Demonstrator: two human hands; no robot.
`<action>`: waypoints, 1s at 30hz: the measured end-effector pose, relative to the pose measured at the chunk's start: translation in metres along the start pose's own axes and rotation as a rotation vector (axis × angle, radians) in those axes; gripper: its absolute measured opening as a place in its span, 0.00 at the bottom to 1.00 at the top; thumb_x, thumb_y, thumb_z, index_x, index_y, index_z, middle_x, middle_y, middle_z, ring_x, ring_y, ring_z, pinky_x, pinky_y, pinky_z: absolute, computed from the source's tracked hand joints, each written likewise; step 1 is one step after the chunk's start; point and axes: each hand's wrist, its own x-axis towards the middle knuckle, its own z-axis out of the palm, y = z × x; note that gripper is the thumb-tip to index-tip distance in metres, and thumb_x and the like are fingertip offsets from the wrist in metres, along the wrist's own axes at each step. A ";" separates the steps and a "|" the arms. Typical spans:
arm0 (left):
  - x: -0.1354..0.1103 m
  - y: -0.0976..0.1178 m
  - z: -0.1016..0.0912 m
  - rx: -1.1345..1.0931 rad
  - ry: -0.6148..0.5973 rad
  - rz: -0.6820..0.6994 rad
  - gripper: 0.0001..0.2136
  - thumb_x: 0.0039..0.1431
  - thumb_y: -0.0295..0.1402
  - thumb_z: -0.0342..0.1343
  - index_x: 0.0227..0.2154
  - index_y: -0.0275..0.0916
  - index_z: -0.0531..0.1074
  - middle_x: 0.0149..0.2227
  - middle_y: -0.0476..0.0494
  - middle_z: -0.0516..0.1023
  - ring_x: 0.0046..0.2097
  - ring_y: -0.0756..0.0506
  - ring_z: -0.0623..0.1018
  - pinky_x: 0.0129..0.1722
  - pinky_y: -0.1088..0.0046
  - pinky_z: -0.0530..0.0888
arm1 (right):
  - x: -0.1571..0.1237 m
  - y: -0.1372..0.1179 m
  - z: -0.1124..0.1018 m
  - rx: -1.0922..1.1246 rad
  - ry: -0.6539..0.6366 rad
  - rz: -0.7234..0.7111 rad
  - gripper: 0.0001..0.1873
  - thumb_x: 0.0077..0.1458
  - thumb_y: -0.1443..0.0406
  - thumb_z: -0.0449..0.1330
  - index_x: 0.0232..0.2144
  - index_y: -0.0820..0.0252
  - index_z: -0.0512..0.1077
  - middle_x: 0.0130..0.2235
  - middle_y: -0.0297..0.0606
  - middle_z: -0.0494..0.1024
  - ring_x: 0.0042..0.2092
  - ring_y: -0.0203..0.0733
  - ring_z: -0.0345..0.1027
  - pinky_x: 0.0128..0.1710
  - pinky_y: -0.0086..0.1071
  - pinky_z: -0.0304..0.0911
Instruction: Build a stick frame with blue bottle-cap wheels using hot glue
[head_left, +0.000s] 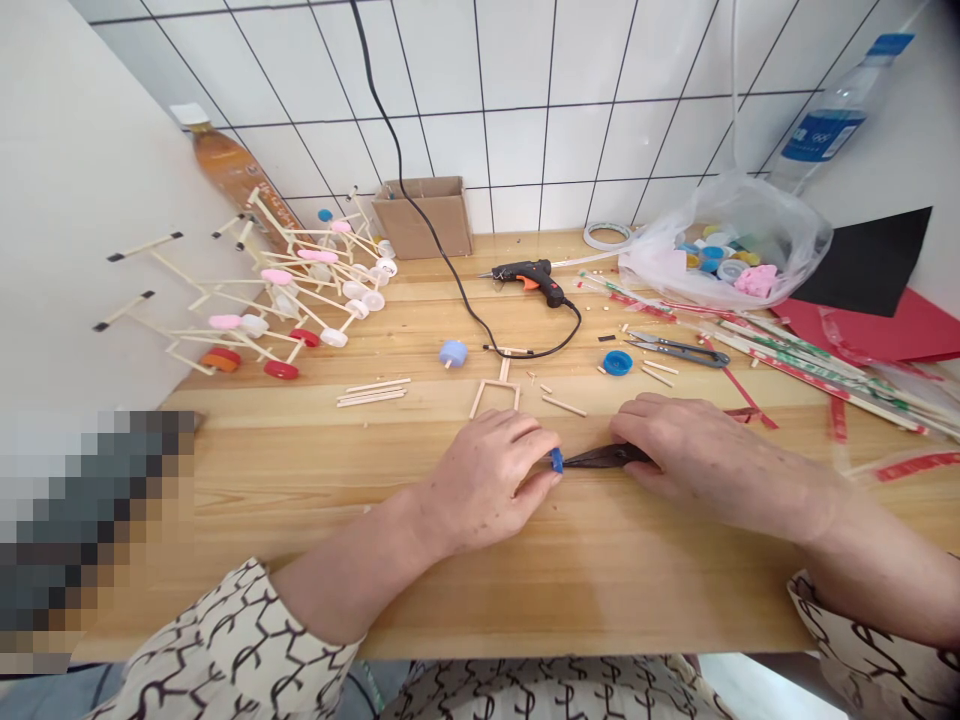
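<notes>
The left forearm (352, 585) is angling in from the lower left and the right forearm (877, 560) from the right, both staying low over the wooden tabletop (600, 590). The left hand (484, 480) is curling its fingers together, pinching a small blue plastic piece (556, 460) at the tip of some dark pointed snips (604, 457). The right hand (697, 450) is gripping those, fingers pressed together on top, mid-table, just below a little craft-stick frame (495, 395).

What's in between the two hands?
The head view shows dark snips between the left hand and right hand, with a small blue piece at their tip by the left hand.
</notes>
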 end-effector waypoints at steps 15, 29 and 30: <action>0.001 0.000 0.000 0.007 0.001 0.000 0.06 0.56 0.29 0.54 0.36 0.34 0.71 0.34 0.42 0.76 0.37 0.45 0.74 0.40 0.67 0.71 | 0.001 -0.001 -0.002 0.018 -0.009 0.011 0.04 0.48 0.73 0.56 0.27 0.60 0.69 0.31 0.38 0.74 0.35 0.42 0.67 0.33 0.32 0.58; 0.000 0.000 0.000 0.015 0.008 0.002 0.05 0.56 0.29 0.54 0.35 0.35 0.71 0.34 0.43 0.76 0.37 0.45 0.73 0.39 0.67 0.71 | 0.003 -0.001 0.001 -0.005 0.027 -0.023 0.04 0.48 0.73 0.56 0.26 0.60 0.68 0.30 0.38 0.74 0.33 0.40 0.66 0.31 0.30 0.56; 0.000 0.000 0.000 0.017 0.010 0.003 0.05 0.56 0.29 0.54 0.35 0.35 0.71 0.34 0.43 0.76 0.37 0.45 0.73 0.39 0.67 0.71 | 0.003 -0.001 0.002 -0.006 0.037 -0.028 0.04 0.48 0.73 0.56 0.26 0.60 0.68 0.30 0.38 0.74 0.33 0.40 0.66 0.31 0.30 0.56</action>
